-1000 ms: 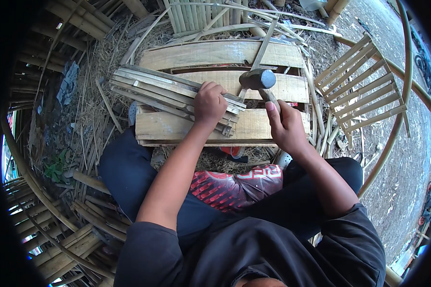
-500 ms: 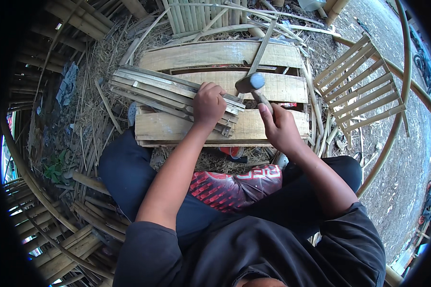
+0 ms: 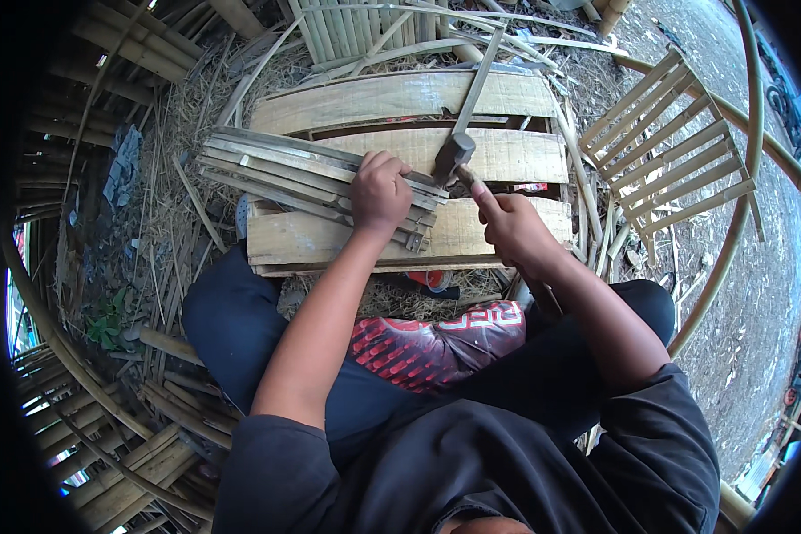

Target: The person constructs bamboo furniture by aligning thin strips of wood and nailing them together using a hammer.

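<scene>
On a low wooden plank table lies a slatted bamboo piece, its strips running from the left toward the middle. My left hand is closed over its right part, pressing it against the planks. The handle of a hammer is in the closed grip of my right hand. Its metal head is down beside the strips' right ends; whether it touches them I cannot tell. A single long bamboo slat reaches from behind the hammer head past the table's far edge.
At the right stands a slatted bamboo panel, with a bent bamboo pole near it. Another panel is beyond the table. Bamboo poles and shavings litter the left side. Something red is under the table's near edge.
The hammer head has swung down and slightly left to the strips' right ends, its tilt changed. My left hand keeps its hold on the bamboo piece. The whole view has shifted slightly.
</scene>
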A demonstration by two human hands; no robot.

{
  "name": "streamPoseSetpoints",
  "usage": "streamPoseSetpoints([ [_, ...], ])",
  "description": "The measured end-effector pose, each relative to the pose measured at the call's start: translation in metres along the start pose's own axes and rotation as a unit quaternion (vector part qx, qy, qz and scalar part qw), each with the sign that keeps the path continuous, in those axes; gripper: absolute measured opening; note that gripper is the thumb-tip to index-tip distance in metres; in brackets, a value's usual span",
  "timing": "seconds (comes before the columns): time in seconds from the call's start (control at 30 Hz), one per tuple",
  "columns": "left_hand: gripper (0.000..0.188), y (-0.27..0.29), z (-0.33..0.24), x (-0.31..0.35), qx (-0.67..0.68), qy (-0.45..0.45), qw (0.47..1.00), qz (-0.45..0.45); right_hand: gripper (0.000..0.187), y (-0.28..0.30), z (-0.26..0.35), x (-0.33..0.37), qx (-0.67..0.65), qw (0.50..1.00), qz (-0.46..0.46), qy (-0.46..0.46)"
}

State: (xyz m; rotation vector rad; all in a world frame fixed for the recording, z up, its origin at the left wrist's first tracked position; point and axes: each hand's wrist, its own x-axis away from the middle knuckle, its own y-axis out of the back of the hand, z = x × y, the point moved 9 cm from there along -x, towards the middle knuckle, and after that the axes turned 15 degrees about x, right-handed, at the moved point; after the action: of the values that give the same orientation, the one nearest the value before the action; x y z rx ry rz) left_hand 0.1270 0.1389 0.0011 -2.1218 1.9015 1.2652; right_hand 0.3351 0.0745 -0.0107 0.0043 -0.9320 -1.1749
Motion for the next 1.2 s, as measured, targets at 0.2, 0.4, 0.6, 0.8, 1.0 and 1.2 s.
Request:
streamPoseSetpoints([
  [0.2,0.014,-0.002,0.0,-0.001,-0.011,0.007,1.0,0.006,0.052,0.035,0.015,0.008,-0.056,0.994,-0.076,0.049],
  [0.4,0.014,-0.003,0.001,-0.001,-0.014,0.002,1.0,0.005,0.066,0.015,0.017,0.006,0.204,0.965,-0.101,0.13],
  [0.6,0.014,-0.003,0.005,0.001,-0.03,0.012,0.999,0.009,0.063,0.027,0.049,0.03,0.15,0.953,-0.151,0.215],
  [0.8,0.015,-0.008,-0.002,-0.001,-0.014,0.004,1.0,0.016,0.056,0.016,0.032,0.018,0.252,0.941,-0.163,0.159],
  [1.0,0.011,-0.001,0.007,0.001,-0.027,0.016,0.999,0.002,0.052,0.029,0.062,0.044,0.127,0.938,-0.191,0.262],
  [1.2,0.012,-0.007,0.0,-0.001,-0.009,0.007,1.0,0.011,0.056,0.018,0.021,0.009,0.152,0.964,-0.163,0.142],
])
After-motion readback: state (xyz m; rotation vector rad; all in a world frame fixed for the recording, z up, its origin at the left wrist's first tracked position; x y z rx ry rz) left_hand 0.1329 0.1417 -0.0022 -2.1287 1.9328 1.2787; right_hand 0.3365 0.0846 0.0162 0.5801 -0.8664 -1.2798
